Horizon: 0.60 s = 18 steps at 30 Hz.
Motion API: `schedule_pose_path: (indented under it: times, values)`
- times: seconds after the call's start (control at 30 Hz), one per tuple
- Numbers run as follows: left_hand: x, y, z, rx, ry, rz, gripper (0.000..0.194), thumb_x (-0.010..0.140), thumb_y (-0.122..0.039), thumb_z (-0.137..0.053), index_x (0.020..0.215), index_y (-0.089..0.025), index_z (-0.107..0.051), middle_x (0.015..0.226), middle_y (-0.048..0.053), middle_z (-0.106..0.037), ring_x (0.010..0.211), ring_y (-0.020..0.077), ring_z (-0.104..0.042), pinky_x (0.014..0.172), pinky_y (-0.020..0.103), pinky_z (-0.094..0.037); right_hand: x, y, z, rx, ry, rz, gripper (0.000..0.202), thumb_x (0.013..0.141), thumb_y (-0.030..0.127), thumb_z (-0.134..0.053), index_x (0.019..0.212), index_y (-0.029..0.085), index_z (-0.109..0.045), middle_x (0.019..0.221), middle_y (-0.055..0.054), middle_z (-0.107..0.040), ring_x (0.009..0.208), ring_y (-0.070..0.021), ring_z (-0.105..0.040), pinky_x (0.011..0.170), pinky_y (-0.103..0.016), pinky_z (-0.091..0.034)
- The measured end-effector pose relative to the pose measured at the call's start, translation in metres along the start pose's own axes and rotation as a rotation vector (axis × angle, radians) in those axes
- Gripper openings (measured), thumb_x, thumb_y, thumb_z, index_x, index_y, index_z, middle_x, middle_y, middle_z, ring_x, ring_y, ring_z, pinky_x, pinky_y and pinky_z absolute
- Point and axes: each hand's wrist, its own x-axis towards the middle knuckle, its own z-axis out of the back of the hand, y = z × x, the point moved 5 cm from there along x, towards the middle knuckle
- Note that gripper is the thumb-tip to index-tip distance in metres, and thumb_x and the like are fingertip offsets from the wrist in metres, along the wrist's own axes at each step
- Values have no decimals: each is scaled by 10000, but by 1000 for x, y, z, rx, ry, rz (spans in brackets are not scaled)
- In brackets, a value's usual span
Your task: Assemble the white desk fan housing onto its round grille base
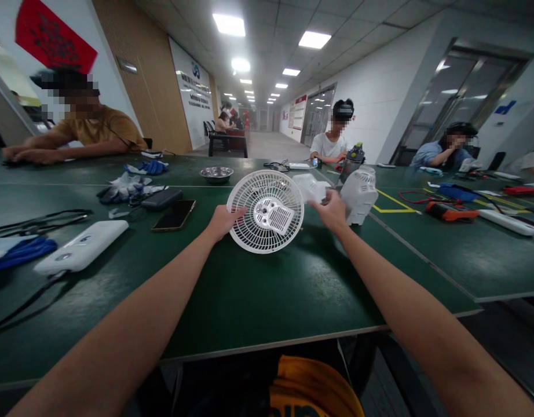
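While your left hand (223, 222) grips the left rim of the white fan grille (265, 212), fingers curled round its edge, the item stands tilted on the green table (258, 301), mid-scene, just far of your forearms.

Item 1, fan grille: round, so no real long axis; its face is turned toward you and slightly upward, the slotted hub plate (273, 215) showing at centre. Lower rim on or just above the table; which, cannot be told.

Item 2, white fan part (309, 186): your right hand (334, 211) is closed on it, just right of the grille; exact finger spread is hidden behind the hand.

Item 3, white fan housing (359, 194): upright, right of that hand, apart from the grille.

Progress, as judged: the fan lies in separate pieces; grille, part and housing are unjoined, so most of the work appears outstanding.

Sundries: black phone (174, 215) and white power bank (81, 247) near left; steel bowl (216, 173) far centre.
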Motion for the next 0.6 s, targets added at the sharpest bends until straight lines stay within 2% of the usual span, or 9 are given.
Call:
schedule_pose_path:
  times: [0.07,0.17,0.23,0.3,0.37,0.43,0.47,0.53,0.6]
  values:
    - [3,3,1,-9,7,0,182,790,-239,-765,898,-101,-719,859,98,-756,732,204,-719,735,371,-601,-8,-5,-20,-94,145,-18,691,680,592,-744,1169,142,-553,1015,-125,-697,888,-260,-652,836,-381,-496]
    - [8,8,2,-16,10,-9,194,779,-252,-775,899,-108,-726,881,99,-760,746,206,-721,742,368,-602,-12,-17,-34,-204,271,-72,777,689,634,-729,1234,119,-526,1067,-161,-696,921,-276,-657,826,-372,-489]
    - [10,9,3,-15,12,-17,202,776,-258,-779,908,-113,-728,891,98,-761,760,209,-724,750,368,-602,-11,-20,-36,-280,317,-87,787,693,672,-706,1216,104,-554,1092,-193,-691,951,-295,-656,819,-371,-481]
    - [10,9,3,-10,20,-24,205,780,-261,-775,916,-114,-727,883,98,-761,759,212,-726,748,371,-603,-9,-18,-34,-316,350,-62,678,745,695,-641,1094,114,-635,1057,-192,-700,961,-300,-654,817,-366,-470]
    - [9,8,2,-8,24,-28,207,785,-262,-771,915,-109,-724,869,99,-761,749,212,-726,738,371,-605,-4,-11,-27,-272,330,-3,556,835,670,-538,942,144,-686,960,-149,-715,922,-276,-653,817,-357,-460]
    - [7,6,2,-5,24,-22,212,785,-266,-771,913,-105,-720,865,102,-761,743,214,-726,728,371,-607,2,-4,-11,-174,214,58,493,897,602,-466,873,166,-695,874,-102,-711,859,-248,-646,821,-356,-457]
    - [7,6,2,-2,20,-18,215,783,-267,-772,914,-105,-719,870,104,-761,743,215,-726,725,370,-608,6,-1,1,-127,109,72,463,913,560,-447,872,168,-690,854,-90,-703,837,-241,-640,828,-364,-459]
    - [6,6,2,3,14,-16,217,781,-267,-774,915,-106,-719,892,108,-763,750,215,-727,724,369,-609,12,-1,29,-71,-162,73,368,905,473,-467,916,163,-666,887,-90,-686,860,-245,-630,867,-389,-460]
    - [6,6,2,6,9,-17,217,778,-269,-775,913,-108,-722,908,111,-763,754,215,-727,724,368,-610,14,-7,57,-80,-447,50,320,842,407,-553,1035,160,-616,1035,-117,-654,1002,-275,-602,949,-427,-438]
